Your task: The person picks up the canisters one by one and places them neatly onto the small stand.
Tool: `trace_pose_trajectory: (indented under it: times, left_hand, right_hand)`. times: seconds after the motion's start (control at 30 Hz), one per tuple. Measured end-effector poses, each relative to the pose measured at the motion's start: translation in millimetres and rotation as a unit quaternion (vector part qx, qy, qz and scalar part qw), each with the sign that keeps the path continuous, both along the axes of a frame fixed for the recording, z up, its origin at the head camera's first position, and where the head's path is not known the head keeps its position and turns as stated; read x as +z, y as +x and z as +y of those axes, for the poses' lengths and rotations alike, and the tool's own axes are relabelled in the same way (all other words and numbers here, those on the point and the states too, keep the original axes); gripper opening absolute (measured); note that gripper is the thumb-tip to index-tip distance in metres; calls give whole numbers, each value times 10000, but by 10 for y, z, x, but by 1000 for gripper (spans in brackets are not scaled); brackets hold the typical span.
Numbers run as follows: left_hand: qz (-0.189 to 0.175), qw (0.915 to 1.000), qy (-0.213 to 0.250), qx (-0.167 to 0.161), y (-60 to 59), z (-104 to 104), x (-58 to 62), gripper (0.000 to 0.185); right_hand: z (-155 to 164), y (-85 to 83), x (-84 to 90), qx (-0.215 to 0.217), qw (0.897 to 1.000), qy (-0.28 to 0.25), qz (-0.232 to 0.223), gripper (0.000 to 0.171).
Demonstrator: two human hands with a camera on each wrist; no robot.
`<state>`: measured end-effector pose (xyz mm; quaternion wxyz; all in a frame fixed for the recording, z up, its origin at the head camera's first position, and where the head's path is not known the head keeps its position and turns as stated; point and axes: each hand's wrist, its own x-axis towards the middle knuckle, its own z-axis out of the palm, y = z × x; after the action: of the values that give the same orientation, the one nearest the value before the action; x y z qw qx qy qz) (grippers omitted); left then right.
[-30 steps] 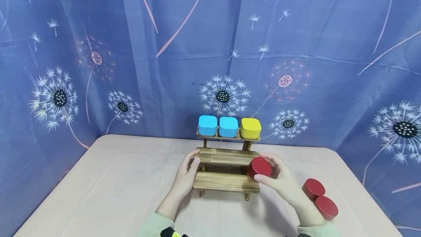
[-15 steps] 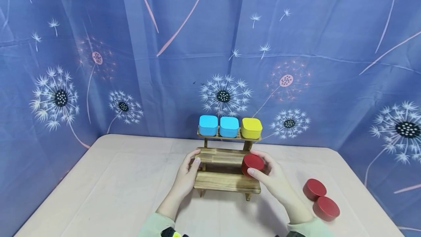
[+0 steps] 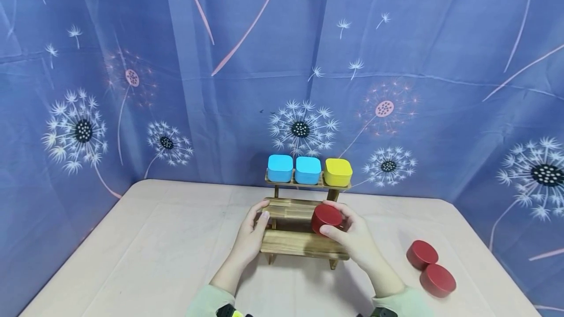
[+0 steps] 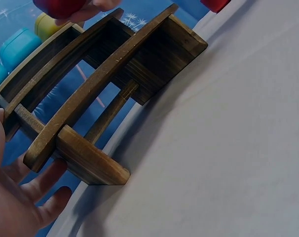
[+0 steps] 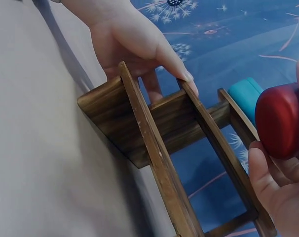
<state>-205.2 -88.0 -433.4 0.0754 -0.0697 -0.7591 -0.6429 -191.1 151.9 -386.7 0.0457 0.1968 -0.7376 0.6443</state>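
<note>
A three-step wooden rack stands at the table's middle. Its top step carries two blue tins and a yellow tin. My right hand holds a round red tin over the right part of the middle step; the right wrist view shows that red tin between thumb and fingers. My left hand rests against the rack's left end, fingers straight on the middle step's edge. In the left wrist view the rack fills the frame, with my left fingers beside its lowest step.
Two more round red tins lie on the beige table to the right of the rack. A blue dandelion-print curtain hangs close behind and around the table.
My right hand has carried the red tin leftward, from beyond the rack's right end to above the middle step. The left hand has stayed on the rack.
</note>
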Motion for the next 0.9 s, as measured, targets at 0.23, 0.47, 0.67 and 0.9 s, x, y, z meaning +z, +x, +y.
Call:
trace_pose_trajectory:
  times: [0.23, 0.47, 0.67, 0.9]
  left_hand:
    - [97, 9999, 81, -37, -29, 1, -46, 36]
    - [33, 10000, 50, -19, -73, -10, -112, 36]
    - [-4, 10000, 19, -60, 71, 6, 126, 36]
    - [2, 10000, 3, -45, 101, 13, 164, 36]
  right_hand:
    - [-61, -33, -18, 5, 9998, -161, 77, 49]
    - [-132, -52, 8, -140, 9999, -51, 67, 51]
    - [-196, -79, 12, -280, 9994, 217, 46, 50]
    - [-257, -140, -19, -348, 9984, 356, 262, 51]
